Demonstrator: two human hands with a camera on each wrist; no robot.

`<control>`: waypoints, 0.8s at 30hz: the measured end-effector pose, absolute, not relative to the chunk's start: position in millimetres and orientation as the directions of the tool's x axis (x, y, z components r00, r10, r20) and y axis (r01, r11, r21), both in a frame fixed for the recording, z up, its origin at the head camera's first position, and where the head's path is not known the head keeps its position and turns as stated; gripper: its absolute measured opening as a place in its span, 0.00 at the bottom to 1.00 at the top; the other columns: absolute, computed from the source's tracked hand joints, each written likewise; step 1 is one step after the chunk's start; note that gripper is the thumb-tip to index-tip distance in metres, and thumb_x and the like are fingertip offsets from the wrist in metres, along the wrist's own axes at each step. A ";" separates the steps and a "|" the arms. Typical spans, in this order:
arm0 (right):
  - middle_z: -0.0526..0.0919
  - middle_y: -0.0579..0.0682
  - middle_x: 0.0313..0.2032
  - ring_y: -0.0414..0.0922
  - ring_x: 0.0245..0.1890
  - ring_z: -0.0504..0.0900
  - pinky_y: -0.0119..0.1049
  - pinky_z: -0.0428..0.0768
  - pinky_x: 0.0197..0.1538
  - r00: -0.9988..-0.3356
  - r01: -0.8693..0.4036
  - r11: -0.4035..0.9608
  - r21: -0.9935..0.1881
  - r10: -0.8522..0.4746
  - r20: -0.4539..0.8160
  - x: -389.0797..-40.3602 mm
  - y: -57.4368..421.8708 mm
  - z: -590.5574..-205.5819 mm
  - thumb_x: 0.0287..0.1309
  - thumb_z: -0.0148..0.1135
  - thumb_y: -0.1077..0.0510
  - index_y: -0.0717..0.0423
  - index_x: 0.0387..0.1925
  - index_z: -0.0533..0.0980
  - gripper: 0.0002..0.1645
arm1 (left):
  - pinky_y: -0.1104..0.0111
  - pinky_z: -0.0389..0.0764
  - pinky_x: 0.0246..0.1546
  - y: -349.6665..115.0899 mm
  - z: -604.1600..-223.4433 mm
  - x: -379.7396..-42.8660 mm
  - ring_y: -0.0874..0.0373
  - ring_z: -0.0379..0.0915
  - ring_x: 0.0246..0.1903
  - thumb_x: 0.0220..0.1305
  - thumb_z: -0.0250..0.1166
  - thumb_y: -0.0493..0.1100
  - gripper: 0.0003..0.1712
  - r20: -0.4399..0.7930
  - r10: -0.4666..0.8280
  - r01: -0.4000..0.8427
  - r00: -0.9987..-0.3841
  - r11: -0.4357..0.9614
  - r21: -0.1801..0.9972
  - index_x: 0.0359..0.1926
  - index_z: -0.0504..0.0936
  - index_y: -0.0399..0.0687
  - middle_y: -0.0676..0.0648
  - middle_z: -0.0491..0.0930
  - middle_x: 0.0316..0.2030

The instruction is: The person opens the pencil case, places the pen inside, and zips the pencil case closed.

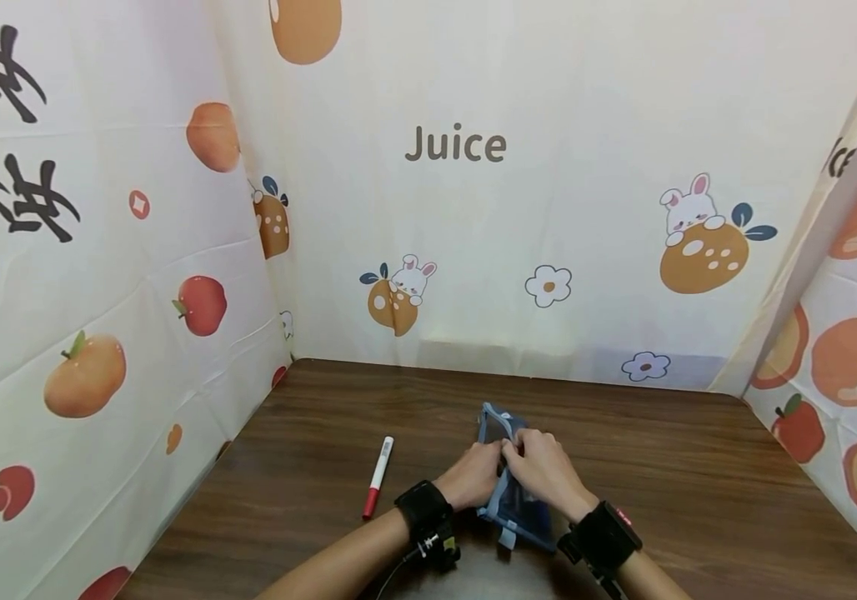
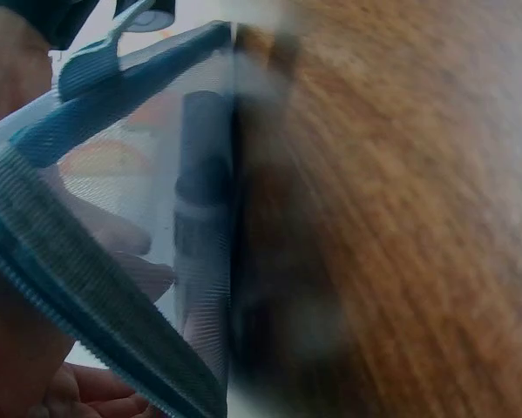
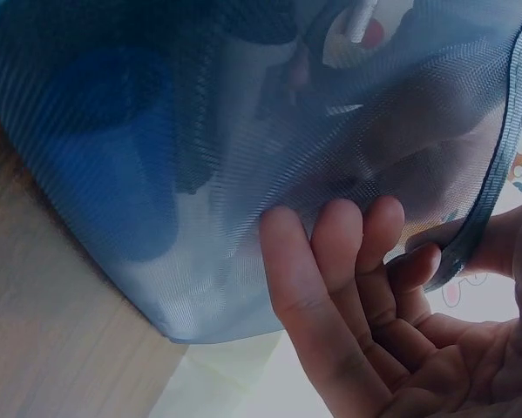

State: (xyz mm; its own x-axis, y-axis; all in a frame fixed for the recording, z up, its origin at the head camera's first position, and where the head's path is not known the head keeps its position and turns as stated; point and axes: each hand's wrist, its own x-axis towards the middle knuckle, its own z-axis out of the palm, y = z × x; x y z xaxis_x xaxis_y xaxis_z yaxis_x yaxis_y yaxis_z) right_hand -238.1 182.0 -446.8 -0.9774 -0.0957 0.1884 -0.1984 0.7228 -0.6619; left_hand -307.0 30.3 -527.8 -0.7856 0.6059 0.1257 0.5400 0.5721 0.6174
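- Pouch (image 1: 517,507): I have both wrists angled toward it.
- Left hand (image 1: 473,475) pinches its edge.
- Right hand (image 1: 544,468) pinches it too, fingers (image 3: 291,270) bent outside.

Hands: two — one left hand (image 1: 472,477), one right hand (image 1: 548,471)
Blue mesh zip pouches (image 1: 513,504): one
Inside the mesh: at least two things — a blue cylinder (image 3: 112,157) and a dark-capped stick (image 2: 204,165); the exact number is too blurred to tell
Red-capped white markers (image 1: 379,477): one
Black wrist cameras (image 1: 603,537): two
Wood-grain tabletops (image 1: 286,433): one
"Juice" words (image 1: 455,143): one whole, one partial
Bunny-on-fruit prints (image 1: 702,254): two whole, one partial
Flower prints (image 1: 548,286): two whole, one partial
Red coin prints (image 1: 139,204): one
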 end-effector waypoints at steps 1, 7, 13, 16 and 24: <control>0.66 0.45 0.16 0.41 0.13 0.67 0.32 0.62 0.21 -0.978 -0.194 0.723 -0.663 -0.095 0.184 -238.2 181.8 -447.2 0.77 0.59 0.57 0.52 0.21 0.70 0.23 | 0.71 0.67 0.20 28.1 -520.3 -301.4 0.63 0.63 0.18 0.78 0.61 0.44 0.06 0.124 0.606 0.534 -0.786 0.563 0.631 0.39 0.76 0.52 0.57 0.66 0.21; 0.65 0.44 0.16 0.40 0.14 0.64 0.31 0.60 0.22 -0.981 -0.185 0.718 -0.671 -0.097 0.167 -239.0 181.0 -448.2 0.76 0.59 0.57 0.52 0.21 0.70 0.23 | 0.70 0.75 0.25 19.2 -480.7 -275.0 0.63 0.72 0.23 0.73 0.63 0.39 0.03 0.103 0.597 0.493 -0.796 0.540 0.682 0.43 0.81 0.45 0.55 0.77 0.27; 0.64 0.44 0.16 0.40 0.14 0.61 0.31 0.58 0.23 -0.981 -0.184 0.721 -0.668 -0.094 0.169 -238.9 182.3 -447.4 0.77 0.58 0.57 0.52 0.21 0.70 0.22 | 0.71 0.71 0.23 17.9 -490.4 -283.2 0.65 0.69 0.22 0.74 0.54 0.31 0.12 0.142 0.646 0.580 -0.750 0.538 0.612 0.50 0.81 0.44 0.56 0.70 0.26; 0.64 0.44 0.16 0.40 0.14 0.61 0.31 0.58 0.23 -0.981 -0.186 0.723 -0.666 -0.095 0.170 -238.5 182.7 -448.1 0.77 0.58 0.57 0.52 0.21 0.70 0.22 | 0.71 0.70 0.24 14.7 -485.1 -279.5 0.65 0.68 0.23 0.76 0.54 0.30 0.12 0.159 0.650 0.587 -0.743 0.519 0.621 0.51 0.82 0.43 0.56 0.70 0.27; 0.64 0.44 0.16 0.40 0.15 0.64 0.30 0.59 0.22 -0.983 -0.177 0.710 -0.681 -0.091 0.161 -239.9 182.4 -448.1 0.77 0.59 0.57 0.53 0.22 0.71 0.22 | 0.74 0.77 0.37 -3.1 -469.8 -263.6 0.69 0.74 0.35 0.80 0.60 0.37 0.12 0.221 0.583 0.557 -0.782 0.494 0.667 0.57 0.86 0.44 0.52 0.83 0.43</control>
State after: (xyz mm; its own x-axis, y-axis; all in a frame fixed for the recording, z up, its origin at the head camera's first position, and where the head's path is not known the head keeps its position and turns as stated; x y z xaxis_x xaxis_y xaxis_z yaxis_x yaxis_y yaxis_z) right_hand -239.9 182.4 -448.1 -0.9828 -0.0908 0.1606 -0.1769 0.7103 -0.6813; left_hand -263.6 -3.1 -469.8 -0.7817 0.5832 0.2209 0.5573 0.4941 0.6673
